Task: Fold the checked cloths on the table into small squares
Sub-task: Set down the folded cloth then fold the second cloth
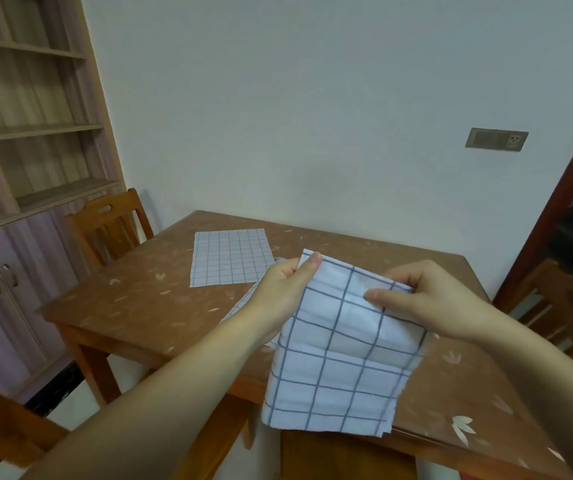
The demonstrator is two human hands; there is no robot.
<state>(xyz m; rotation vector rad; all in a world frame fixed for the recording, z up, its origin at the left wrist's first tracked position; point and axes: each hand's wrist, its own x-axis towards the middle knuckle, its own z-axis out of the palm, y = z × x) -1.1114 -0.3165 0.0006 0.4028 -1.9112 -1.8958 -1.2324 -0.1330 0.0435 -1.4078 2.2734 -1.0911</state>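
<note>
Pinched at both top corners by left hand (287, 289) and right hand (430, 299), lifted off table (132, 306): cloth (340, 358), hanging straight for folding.

Pale wall (313, 98) w/ socket plate (496, 139); wooden bookshelf (28, 133) left, chair (108, 223), brown patterned surface (132, 306).

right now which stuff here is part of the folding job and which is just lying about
Part of the job:
- held checked cloth, pinched by left hand and right hand
- flat checked cloth on the table
- another cloth, mostly hidden behind the left arm

Just there:
- chair
- shelf unit
- wall socket
</note>
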